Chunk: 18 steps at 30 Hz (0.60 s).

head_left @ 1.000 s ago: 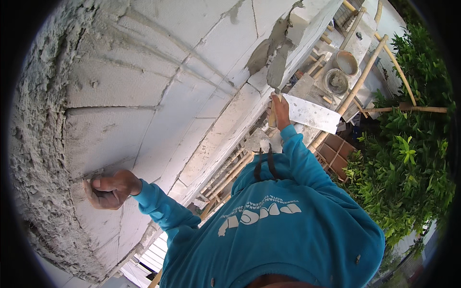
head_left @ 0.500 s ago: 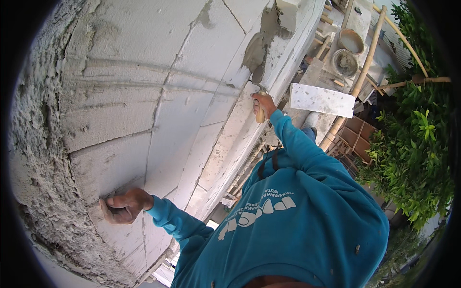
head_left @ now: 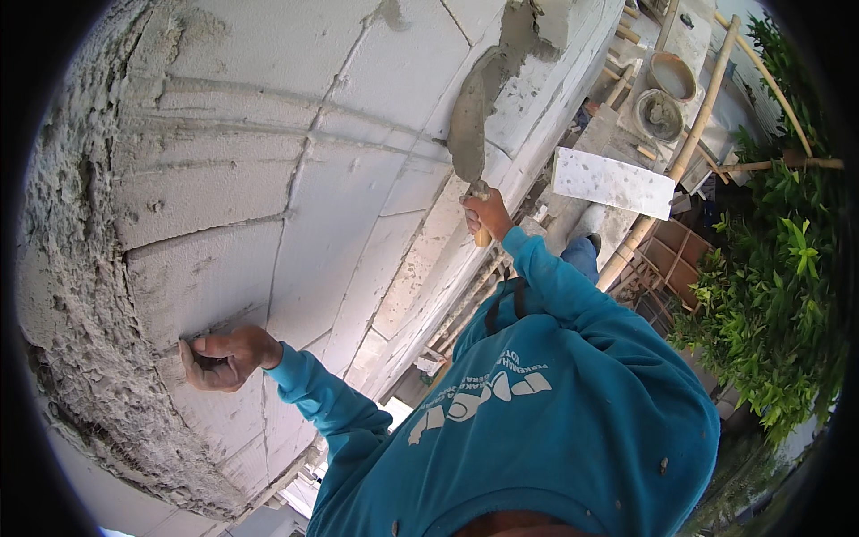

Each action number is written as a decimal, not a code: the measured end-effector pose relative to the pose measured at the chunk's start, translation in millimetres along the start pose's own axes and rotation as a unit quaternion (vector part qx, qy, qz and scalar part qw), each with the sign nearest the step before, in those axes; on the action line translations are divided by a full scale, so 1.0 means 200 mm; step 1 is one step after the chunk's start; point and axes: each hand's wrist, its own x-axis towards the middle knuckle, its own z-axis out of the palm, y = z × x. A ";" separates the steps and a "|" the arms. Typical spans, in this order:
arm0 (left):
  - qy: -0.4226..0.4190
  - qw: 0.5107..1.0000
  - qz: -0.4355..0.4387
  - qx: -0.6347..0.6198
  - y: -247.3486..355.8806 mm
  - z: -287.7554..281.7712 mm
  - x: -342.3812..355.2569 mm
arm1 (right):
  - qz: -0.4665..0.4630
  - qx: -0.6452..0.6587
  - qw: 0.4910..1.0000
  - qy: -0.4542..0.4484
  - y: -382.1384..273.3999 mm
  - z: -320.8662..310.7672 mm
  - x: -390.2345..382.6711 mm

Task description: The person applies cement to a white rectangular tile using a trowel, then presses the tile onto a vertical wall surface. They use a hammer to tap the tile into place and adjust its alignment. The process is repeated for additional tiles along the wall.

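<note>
My right hand (head_left: 488, 213) is wrapped round the wooden handle (head_left: 483, 237) of a trowel. Its long grey blade (head_left: 468, 134) points up the picture and lies over or against the pale block wall (head_left: 331, 197), beside a patch of wet grey mortar (head_left: 519, 36). Whether the blade's underside touches the wall is hard to tell. Farther left, my left hand (head_left: 224, 358) is at the wall face near a block joint. Its fingers are loosely curled, with a gap between them and the thumb, and nothing shows inside.
Rough mortar (head_left: 76, 268) runs along the wall's left edge. To the right are a scaffold with bamboo poles (head_left: 684, 152), a bucket (head_left: 671, 76), another bucket holding mortar (head_left: 659, 116) and a speckled white board (head_left: 613, 183). Leafy branches (head_left: 778, 295) fill the far right.
The trowel blade now shows broad and whole, where before it was barely distinguishable. My right hand has turned slightly on the handle. The left hand stays at about the same spot on the wall.
</note>
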 end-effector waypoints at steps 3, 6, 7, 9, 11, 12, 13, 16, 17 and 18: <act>0.006 1.000 0.018 -0.001 -0.01 0.00 0.01 | 0.025 0.025 0.999 0.031 0.13 0.03 -0.06; 0.004 1.000 0.029 -0.003 -0.02 0.00 0.01 | 0.014 0.054 0.995 0.082 0.24 0.16 0.00; 0.001 0.999 0.041 0.004 -0.02 0.00 0.01 | 0.004 0.071 0.994 0.083 0.27 0.23 0.02; -0.002 0.999 0.040 0.009 -0.02 0.00 0.00 | -0.010 0.063 0.994 0.090 0.30 0.33 0.03; -0.007 1.000 0.011 -0.004 -0.02 -0.01 0.00 | -0.016 0.018 0.993 0.112 0.30 0.38 -0.05; -0.007 1.000 0.018 0.006 -0.01 0.00 0.00 | -0.032 -0.005 0.994 0.103 0.28 0.39 -0.09; -0.008 0.999 0.029 0.014 -0.01 0.00 0.01 | -0.045 -0.027 0.994 0.094 0.26 0.41 -0.13; -0.007 0.998 0.058 0.029 -0.01 0.01 0.02 | -0.046 -0.046 0.995 0.070 0.21 0.42 -0.25; 0.000 0.998 0.055 0.034 -0.01 0.01 0.02 | -0.048 -0.039 0.996 0.061 0.19 0.41 -0.28; -0.001 0.998 0.056 0.025 -0.01 0.02 0.03 | -0.070 -0.023 0.996 0.042 0.17 0.40 -0.28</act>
